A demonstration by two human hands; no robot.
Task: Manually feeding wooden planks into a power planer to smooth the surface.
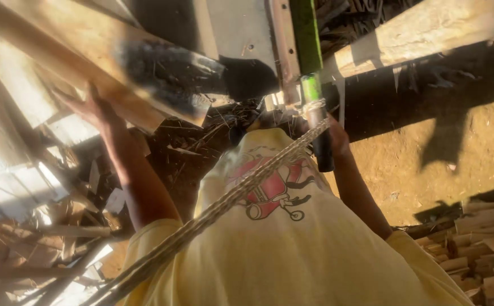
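My left hand (91, 107) presses flat against the underside edge of a long wooden plank (82, 51) that slants across the upper left. My right hand (337, 137) grips a black-handled green lever (314, 96) of a grey metal machine (247, 34). A braided pale rope (218, 207) is tied around the lever and runs down across my yellow shirt (281, 249) to the lower left. A dark scorched patch marks the plank near the machine.
Another thick wooden beam (428, 28) crosses the upper right. Wood scraps and offcuts (37, 226) pile up at the left. Stacked small wood pieces (485, 238) lie at the lower right on bare dirt ground (428, 147).
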